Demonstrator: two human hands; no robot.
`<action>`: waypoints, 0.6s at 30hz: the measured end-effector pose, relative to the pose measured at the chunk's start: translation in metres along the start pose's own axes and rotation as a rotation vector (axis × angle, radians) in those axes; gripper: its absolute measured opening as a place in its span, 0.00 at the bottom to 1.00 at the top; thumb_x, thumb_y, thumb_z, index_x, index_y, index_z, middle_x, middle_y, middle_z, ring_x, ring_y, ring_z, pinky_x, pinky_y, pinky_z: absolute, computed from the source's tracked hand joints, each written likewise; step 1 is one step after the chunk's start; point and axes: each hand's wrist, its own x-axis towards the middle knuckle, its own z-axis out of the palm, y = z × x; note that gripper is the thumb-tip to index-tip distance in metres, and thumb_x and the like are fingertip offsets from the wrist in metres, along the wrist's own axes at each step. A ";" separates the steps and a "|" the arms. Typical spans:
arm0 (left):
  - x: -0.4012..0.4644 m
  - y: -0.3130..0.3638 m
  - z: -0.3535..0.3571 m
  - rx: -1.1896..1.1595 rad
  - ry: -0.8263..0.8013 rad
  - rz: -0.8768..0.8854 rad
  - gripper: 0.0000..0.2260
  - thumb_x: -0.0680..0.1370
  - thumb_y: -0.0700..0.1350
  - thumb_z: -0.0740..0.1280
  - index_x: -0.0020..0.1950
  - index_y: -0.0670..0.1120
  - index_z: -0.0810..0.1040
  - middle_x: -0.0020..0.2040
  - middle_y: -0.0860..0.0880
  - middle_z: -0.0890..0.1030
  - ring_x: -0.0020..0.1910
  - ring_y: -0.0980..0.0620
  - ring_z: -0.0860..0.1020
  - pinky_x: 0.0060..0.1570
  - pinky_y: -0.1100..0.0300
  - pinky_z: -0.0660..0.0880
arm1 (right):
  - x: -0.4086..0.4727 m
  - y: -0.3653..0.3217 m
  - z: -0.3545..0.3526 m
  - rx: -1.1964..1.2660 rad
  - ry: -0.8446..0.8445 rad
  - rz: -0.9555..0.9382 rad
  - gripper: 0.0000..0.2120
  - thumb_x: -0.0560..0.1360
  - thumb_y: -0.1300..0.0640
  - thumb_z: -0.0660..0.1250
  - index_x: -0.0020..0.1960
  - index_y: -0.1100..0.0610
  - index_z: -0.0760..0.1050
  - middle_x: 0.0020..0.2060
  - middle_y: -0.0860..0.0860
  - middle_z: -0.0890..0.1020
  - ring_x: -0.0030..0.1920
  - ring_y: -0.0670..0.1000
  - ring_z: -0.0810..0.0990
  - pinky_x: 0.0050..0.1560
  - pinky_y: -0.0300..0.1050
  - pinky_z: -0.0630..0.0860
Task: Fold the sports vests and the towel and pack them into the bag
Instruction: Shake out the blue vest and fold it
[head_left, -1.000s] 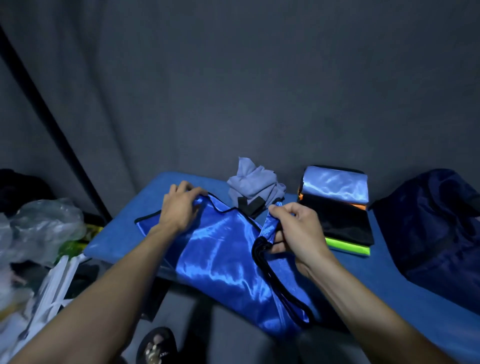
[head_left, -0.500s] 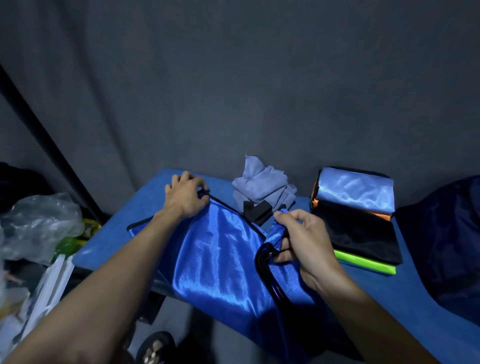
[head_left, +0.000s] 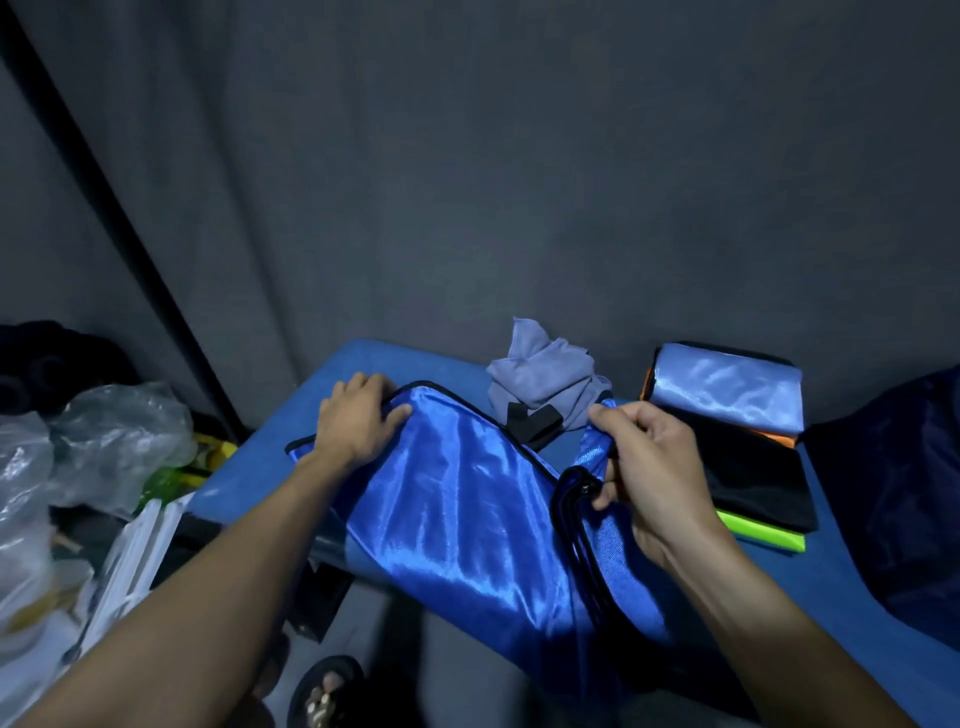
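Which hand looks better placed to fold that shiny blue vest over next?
Probably the right hand: it already pinches a raised corner of the blue vest and could carry it across. The left hand lies on the vest's far edge on the table, seemingly pinning it.

left hand (head_left: 358, 423) flat, right hand (head_left: 649, 467) pinching — fingers (head_left: 605, 415) curled
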 end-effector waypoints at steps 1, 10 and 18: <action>-0.001 -0.002 -0.001 0.017 -0.025 -0.020 0.11 0.81 0.56 0.65 0.57 0.51 0.76 0.54 0.49 0.74 0.57 0.44 0.71 0.57 0.47 0.68 | -0.001 -0.004 0.003 -0.003 -0.002 -0.005 0.07 0.79 0.60 0.69 0.45 0.62 0.73 0.29 0.56 0.66 0.21 0.50 0.63 0.18 0.40 0.69; 0.003 -0.007 0.000 -0.082 -0.122 0.317 0.10 0.78 0.52 0.62 0.54 0.55 0.82 0.51 0.52 0.78 0.52 0.48 0.76 0.55 0.51 0.73 | 0.014 -0.036 0.071 0.000 -0.054 -0.094 0.10 0.79 0.62 0.67 0.40 0.59 0.70 0.22 0.54 0.73 0.17 0.48 0.69 0.17 0.39 0.69; 0.019 0.011 -0.018 -1.008 -0.335 -0.229 0.18 0.79 0.57 0.59 0.42 0.49 0.84 0.43 0.44 0.83 0.44 0.46 0.77 0.44 0.56 0.72 | 0.073 0.014 0.186 -0.306 -0.168 0.080 0.07 0.80 0.54 0.65 0.46 0.57 0.71 0.33 0.58 0.85 0.28 0.57 0.84 0.26 0.46 0.80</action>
